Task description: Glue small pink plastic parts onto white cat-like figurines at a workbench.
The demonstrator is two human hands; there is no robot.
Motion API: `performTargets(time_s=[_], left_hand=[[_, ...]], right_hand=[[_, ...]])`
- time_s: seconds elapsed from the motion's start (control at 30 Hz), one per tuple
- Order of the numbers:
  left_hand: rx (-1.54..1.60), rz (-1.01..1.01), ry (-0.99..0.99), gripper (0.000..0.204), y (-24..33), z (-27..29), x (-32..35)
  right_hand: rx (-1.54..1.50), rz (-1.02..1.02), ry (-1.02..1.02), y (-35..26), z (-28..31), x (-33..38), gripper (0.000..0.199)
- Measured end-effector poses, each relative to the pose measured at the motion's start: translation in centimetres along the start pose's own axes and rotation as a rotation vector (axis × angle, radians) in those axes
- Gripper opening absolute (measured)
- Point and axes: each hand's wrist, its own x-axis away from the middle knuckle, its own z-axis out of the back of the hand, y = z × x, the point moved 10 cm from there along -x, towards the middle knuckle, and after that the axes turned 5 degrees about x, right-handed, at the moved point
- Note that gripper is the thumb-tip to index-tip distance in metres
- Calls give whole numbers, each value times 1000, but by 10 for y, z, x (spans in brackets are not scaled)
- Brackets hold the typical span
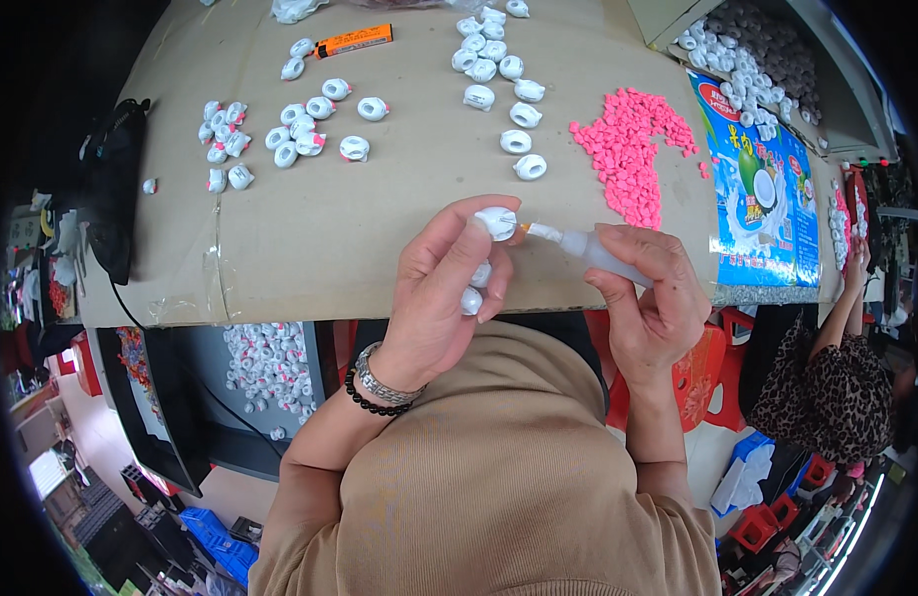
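Note:
My left hand [441, 273] is closed round several small white plastic pieces. Thumb and fingers pinch one white piece [497, 223] at the top, while two more show lower between the fingers. In my right hand [658, 293] lies a translucent squeeze bottle [593, 253], tilted with its narrow white nozzle toward the left. The nozzle's orange-yellow tip is close beside the pinched piece; whether they touch I cannot tell. Past my hands, rounded white pieces with holes [516, 142] stand in a rough column. A heap of small pink pieces [633, 149] lies beyond the bottle.
More white pieces [302, 124], some with pink bits, sit on the brown-covered table [409, 189] beside an orange box [354, 41]. A blue printed sheet [762, 179] covers the right. Below the left edge, a drawer [325, 358] holds many white pieces. Another person [827, 382] works at the right.

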Motion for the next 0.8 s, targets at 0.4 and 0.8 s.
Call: performTargets(time_s=[0.4,0.8], left_hand=[[0,-3,15,33,-1,0,0],[19,-17,30,33,2,1,1]], right_hand=[[3,-2,6,-1,-1,-1,29],[47,12,9,-2,2,-2,28]])
